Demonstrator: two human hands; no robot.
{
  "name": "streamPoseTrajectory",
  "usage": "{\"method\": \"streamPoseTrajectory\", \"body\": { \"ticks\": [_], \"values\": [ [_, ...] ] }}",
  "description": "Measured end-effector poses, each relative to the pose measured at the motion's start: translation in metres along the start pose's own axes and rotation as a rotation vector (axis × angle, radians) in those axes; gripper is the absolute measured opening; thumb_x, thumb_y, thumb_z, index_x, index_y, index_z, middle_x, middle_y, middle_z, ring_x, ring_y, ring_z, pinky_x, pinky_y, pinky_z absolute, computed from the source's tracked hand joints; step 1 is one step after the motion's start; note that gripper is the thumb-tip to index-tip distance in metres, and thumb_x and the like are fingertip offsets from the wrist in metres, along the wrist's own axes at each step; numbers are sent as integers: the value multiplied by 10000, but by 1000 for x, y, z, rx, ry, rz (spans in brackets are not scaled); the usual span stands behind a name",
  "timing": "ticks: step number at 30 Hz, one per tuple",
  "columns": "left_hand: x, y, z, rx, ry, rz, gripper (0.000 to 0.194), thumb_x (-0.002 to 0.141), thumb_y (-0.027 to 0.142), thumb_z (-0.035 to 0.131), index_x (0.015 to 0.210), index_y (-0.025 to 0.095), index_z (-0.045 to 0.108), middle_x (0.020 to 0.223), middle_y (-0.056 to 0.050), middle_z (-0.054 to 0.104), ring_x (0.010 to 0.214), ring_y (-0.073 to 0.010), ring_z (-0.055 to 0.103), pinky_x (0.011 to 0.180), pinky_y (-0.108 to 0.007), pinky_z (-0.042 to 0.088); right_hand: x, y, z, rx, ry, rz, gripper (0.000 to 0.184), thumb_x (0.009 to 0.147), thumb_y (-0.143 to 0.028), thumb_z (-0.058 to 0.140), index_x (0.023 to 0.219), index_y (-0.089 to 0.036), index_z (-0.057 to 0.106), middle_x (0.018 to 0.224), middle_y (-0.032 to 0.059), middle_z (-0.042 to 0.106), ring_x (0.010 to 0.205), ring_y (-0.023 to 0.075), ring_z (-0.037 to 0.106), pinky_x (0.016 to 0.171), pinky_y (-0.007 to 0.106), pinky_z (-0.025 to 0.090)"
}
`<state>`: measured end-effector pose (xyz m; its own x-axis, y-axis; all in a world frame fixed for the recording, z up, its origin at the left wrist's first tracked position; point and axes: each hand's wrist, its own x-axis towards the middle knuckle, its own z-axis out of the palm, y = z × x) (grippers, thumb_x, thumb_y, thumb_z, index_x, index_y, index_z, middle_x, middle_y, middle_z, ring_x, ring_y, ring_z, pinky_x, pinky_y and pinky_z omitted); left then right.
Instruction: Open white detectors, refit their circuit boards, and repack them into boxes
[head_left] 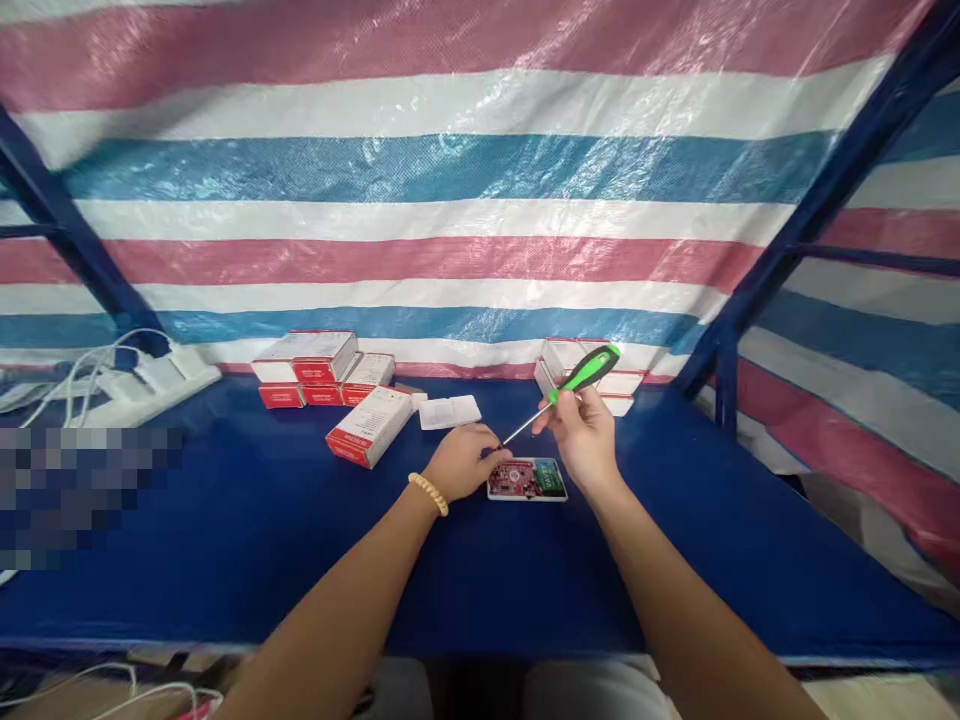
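Right hand (585, 435) fingers gripping green screwdriver (587, 373); left hand (463, 460) fingers covering circuit board (517, 480) corner, grip unclear.

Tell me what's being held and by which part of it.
The right hand holds the green screwdriver by the shaft end of its handle. Whether the left hand, by the circuit board, grips anything is unclear.

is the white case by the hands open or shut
Open: no cover lies over the white case, and its red circuit board and green part show from above.
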<state>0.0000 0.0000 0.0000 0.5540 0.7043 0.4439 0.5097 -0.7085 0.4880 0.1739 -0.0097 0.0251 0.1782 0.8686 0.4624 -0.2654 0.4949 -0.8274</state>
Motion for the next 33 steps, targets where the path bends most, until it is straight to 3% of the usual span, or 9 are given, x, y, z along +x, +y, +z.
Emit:
{"method": "streamPoseTrajectory", "body": {
  "ticks": [4, 7, 12, 16, 22, 33],
  "values": [
    [0, 2, -1, -1, -12, -24, 310, 893, 369, 519, 701, 166, 651, 752, -38, 652, 744, -161, 588, 709, -280, 427, -2, -1, 3, -20, 4, -3, 331, 804, -475, 633, 998, -225, 538, 700, -48, 603, 459, 89, 567, 484, 245, 469],
    [-1, 2, -2, -34, -16, -60, 292, 820, 458, 607, 857, 177, 672, 861, -40, 671, 809, -179, 602, 745, -292, 447, -2, -1, 3, -61, 21, -23, 307, 819, -474, 615, 977, -220, 545, 690, -45, 592, 452, 86, 556, 461, 240, 453],
    [-6, 0, -10, -5, -139, -85, 701, 618, 611, 724, 1158, 183, 600, 1134, -90, 619, 1054, -272, 558, 922, -388, 427, -1, 0, 0, -183, 50, -83, 260, 839, -457, 595, 830, -204, 537, 661, -42, 568, 431, 73, 525, 432, 227, 424],
    [-8, -1, -14, 65, -292, -96, 833, 539, 628, 754, 1216, 177, 573, 1165, -108, 598, 1085, -317, 533, 956, -437, 397, -4, -1, 2, -248, -2, -63, 259, 845, -456, 586, 829, -201, 551, 659, -39, 557, 429, 73, 511, 425, 231, 423],
    [-6, -1, -12, 62, -338, -59, 675, 575, 522, 768, 1137, 187, 603, 1077, -76, 624, 1030, -279, 546, 943, -410, 381, -8, 0, 6, -275, -67, -33, 298, 843, -465, 581, 998, -211, 582, 660, -44, 547, 421, 74, 497, 418, 235, 418],
    [-6, 0, -12, 63, -347, -43, 622, 592, 520, 757, 1105, 201, 608, 1056, -63, 628, 1020, -265, 547, 937, -396, 370, -11, 2, 9, -295, -101, -10, 299, 848, -450, 573, 1026, -210, 587, 664, -45, 536, 430, 74, 487, 430, 236, 412]
  ]
}}
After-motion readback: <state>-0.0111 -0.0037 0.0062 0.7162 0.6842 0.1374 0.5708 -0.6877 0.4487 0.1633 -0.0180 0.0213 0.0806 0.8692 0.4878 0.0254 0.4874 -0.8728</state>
